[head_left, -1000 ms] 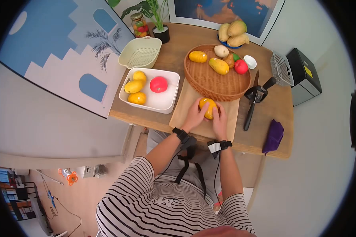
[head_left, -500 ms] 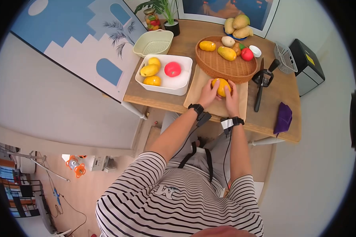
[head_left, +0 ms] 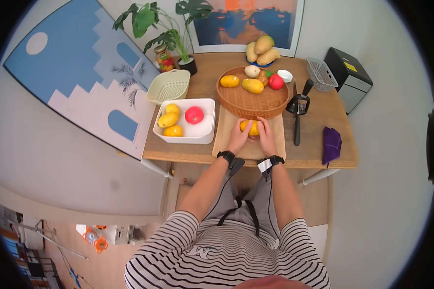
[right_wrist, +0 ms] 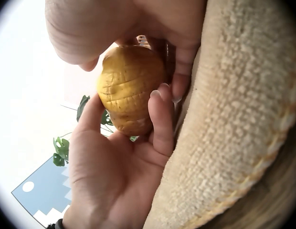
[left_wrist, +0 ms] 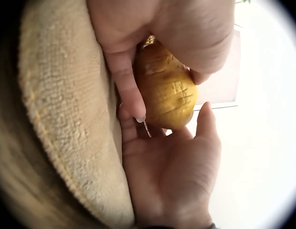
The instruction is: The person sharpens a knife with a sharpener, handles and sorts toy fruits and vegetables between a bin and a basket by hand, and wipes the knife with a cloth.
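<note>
Both hands hold one yellow, creased fruit (head_left: 250, 127) between them, low over a beige cloth (head_left: 257, 150) at the table's front. The left hand (head_left: 238, 138) grips its left side and the right hand (head_left: 266, 137) its right side, thumbs toward the top. The left wrist view shows the fruit (left_wrist: 166, 88) between the curled fingers of the left hand (left_wrist: 160, 28) and the right hand (left_wrist: 174, 171). In the right wrist view the creased skin of the fruit (right_wrist: 129, 86) faces the camera, near the towel-like cloth (right_wrist: 234, 105).
Behind the cloth stands a round wicker tray (head_left: 255, 103) with several fruits. To the left are a white bin (head_left: 208, 126) holding yellow fruits and a red one, and a green basket (head_left: 169, 86). Right: a black-handled knife (head_left: 297, 130), a black tool (head_left: 304, 98), a purple cloth (head_left: 332, 145).
The head view has shifted and tilted, so the table appears displaced. Both hands still grip the yellow fruit over the cloth; its visible face looks turned a little.
</note>
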Tool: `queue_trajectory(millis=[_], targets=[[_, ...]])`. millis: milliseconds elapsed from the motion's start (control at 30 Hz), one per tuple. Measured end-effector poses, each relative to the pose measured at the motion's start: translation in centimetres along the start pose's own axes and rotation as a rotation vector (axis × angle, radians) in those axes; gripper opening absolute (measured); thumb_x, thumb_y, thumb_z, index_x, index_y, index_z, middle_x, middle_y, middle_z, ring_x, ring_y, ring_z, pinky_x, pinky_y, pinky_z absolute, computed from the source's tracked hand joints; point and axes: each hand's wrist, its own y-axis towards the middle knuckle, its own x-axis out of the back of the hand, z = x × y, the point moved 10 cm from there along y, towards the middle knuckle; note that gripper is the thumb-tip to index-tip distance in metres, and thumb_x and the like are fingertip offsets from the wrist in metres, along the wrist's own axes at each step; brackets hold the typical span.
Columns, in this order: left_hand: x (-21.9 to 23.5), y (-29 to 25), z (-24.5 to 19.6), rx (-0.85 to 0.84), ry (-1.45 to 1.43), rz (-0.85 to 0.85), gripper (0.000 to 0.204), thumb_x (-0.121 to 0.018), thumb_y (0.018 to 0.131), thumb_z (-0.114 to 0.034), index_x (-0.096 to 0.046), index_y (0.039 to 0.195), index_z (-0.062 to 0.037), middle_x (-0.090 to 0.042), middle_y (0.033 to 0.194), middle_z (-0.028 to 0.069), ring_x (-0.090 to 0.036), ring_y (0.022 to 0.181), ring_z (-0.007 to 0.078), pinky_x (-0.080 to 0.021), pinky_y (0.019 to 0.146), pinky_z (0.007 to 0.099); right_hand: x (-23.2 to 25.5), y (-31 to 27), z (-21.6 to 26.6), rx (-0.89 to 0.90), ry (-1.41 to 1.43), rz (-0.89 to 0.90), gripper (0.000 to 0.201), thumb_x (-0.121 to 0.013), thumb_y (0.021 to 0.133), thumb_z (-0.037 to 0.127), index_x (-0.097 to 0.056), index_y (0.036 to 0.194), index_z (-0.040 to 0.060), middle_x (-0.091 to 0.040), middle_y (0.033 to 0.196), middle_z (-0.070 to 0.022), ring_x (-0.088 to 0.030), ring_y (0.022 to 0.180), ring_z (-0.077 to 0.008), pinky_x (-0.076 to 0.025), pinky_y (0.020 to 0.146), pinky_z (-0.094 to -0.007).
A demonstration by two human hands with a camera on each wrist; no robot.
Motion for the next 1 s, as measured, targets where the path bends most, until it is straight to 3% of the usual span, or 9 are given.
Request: queue_trajectory(millis=[67,133,233,333,367,500,800,933,1000], targets=[[0.0,-0.1,-0.5,-0.022,0.02,-0.026,0.039,-0.059,0.097,-0.034,-0.05,0.114,-0.001,-0.061,0.099,0.0131,-0.068,0.068,0.0195,-0.057,0.051,0.0284,-0.3,-0.4,1.0,-0.014,0.019,0.033,0.035,-0.05,0.101,0.026,-0.056,0.123,-0.0007,-0.063,0.11,-0.014,-0.059,0.102,-0.0202,-0.046,0.089,-0.0308],[-0.1,-0.3,0.3,0.103,0.099,0.015,0.039,-0.057,0.098,-0.032,-0.048,0.121,-0.0009,-0.058,0.11,0.0119,-0.065,0.087,0.0188,-0.059,0.056,0.0289,-0.3,-0.5,0.8,0.008,0.04,0.024,0.036,-0.051,0.101,0.028,-0.056,0.122,-0.0003,-0.063,0.108,-0.0136,-0.059,0.102,-0.0203,-0.046,0.089,-0.0306],[-1.3,-0.7,-1.2,-0.152,0.218,0.11,0.041,-0.057,0.098,-0.029,-0.047,0.127,-0.0023,-0.057,0.116,0.0112,-0.062,0.097,0.0183,-0.06,0.06,0.0289,0.9,-0.5,-0.5,-0.088,0.025,-0.091,0.036,-0.048,0.102,0.031,-0.056,0.119,-0.0001,-0.064,0.106,-0.0131,-0.06,0.101,-0.0205,-0.046,0.088,-0.0303],[-2.2,-1.4,-1.6,-0.145,0.244,0.216,0.044,-0.057,0.097,-0.027,-0.044,0.133,-0.004,-0.055,0.122,0.0108,-0.059,0.104,0.0179,-0.06,0.065,0.0296,1.0,-0.6,-0.4,-0.154,0.043,-0.07,0.037,-0.046,0.103,0.032,-0.056,0.119,0.0002,-0.064,0.107,-0.0136,-0.06,0.102,-0.021,-0.045,0.089,-0.0305],[-1.7,-1.2,-1.7,-0.236,0.198,0.146,0.042,-0.059,0.096,-0.029,-0.05,0.127,-0.0025,-0.059,0.113,0.0119,-0.065,0.082,0.0169,-0.058,0.057,0.028,0.9,-0.5,-0.3,-0.144,0.049,-0.066,0.036,-0.047,0.103,0.031,-0.054,0.122,0.0017,-0.063,0.107,-0.0137,-0.059,0.103,-0.0209,-0.045,0.089,-0.0312],[0.3,-0.6,0.9,0.038,0.034,0.012,0.036,-0.054,0.1,-0.027,-0.055,0.119,0.0028,-0.063,0.102,0.0129,-0.066,0.078,0.0171,-0.059,0.057,0.0277,0.2,-0.7,0.5,-0.074,0.061,-0.026,0.036,-0.05,0.101,0.029,-0.052,0.126,0.0035,-0.063,0.107,-0.0135,-0.059,0.103,-0.0207,-0.046,0.089,-0.0321],[-0.9,-1.4,-3.0,-0.239,0.175,0.058,0.035,-0.06,0.096,-0.025,-0.054,0.118,0.0024,-0.062,0.103,0.0126,-0.063,0.094,0.0173,-0.06,0.065,0.0284,0.2,-0.8,-0.2,-0.137,-0.028,0.016,0.041,-0.055,0.098,0.027,-0.049,0.129,0.0014,-0.06,0.115,-0.0163,-0.059,0.106,-0.0228,-0.046,0.091,-0.0336],[-0.4,-0.8,-1.2,-0.091,0.197,0.065,0.035,-0.06,0.096,-0.024,-0.054,0.118,0.0019,-0.062,0.104,0.0126,-0.062,0.096,0.0178,-0.059,0.067,0.0286,0.1,-0.7,0.6,-0.063,-0.008,-0.002,0.038,-0.057,0.097,0.026,-0.051,0.125,0.0002,-0.06,0.115,-0.0165,-0.059,0.107,-0.0239,-0.045,0.094,-0.034],[0.2,-0.5,-0.6,-0.186,0.345,0.051,0.035,-0.06,0.096,-0.023,-0.054,0.119,0.0019,-0.062,0.105,0.0124,-0.062,0.097,0.0187,-0.059,0.067,0.0288,-0.4,-0.7,0.6,-0.071,-0.022,0.06,0.036,-0.057,0.097,0.025,-0.052,0.123,0.0007,-0.06,0.113,-0.0154,-0.059,0.106,-0.0227,-0.045,0.093,-0.0332]])
